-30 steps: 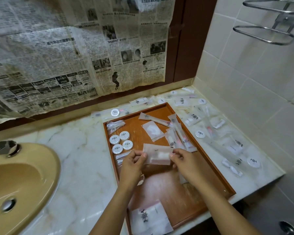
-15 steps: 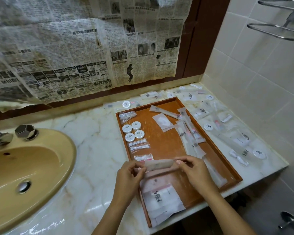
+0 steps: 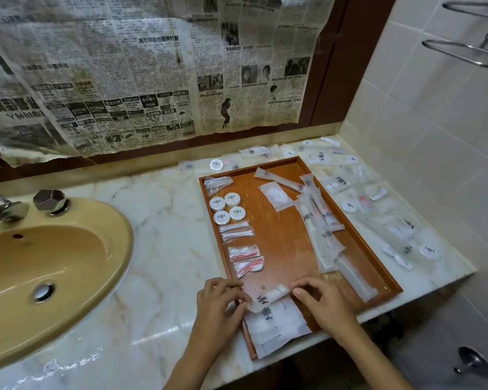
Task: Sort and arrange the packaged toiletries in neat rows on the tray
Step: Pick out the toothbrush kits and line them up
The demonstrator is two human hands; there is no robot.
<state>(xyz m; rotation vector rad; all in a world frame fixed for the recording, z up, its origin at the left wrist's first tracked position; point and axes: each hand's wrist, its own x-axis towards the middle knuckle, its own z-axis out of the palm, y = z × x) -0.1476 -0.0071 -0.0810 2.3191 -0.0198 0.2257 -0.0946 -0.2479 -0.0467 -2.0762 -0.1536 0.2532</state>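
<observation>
An orange-brown wooden tray lies on the marble counter. Down its left side sit clear packets, several round white tins, cotton-bud packets and red-and-white packets. Long white sachets lie loosely on its right half. At the tray's near end my left hand and my right hand each pinch one end of a flat white packet, low over a stack of similar white packets.
Many more packaged toiletries are scattered on the counter right of and behind the tray. A yellow basin with a tap sits at left. Newspaper covers the mirror. The tiled wall at right carries a metal rack.
Both hands have carried the flat white packet from the tray's middle toward its near end and lowered it onto the stack there. The camera view has also shifted.
</observation>
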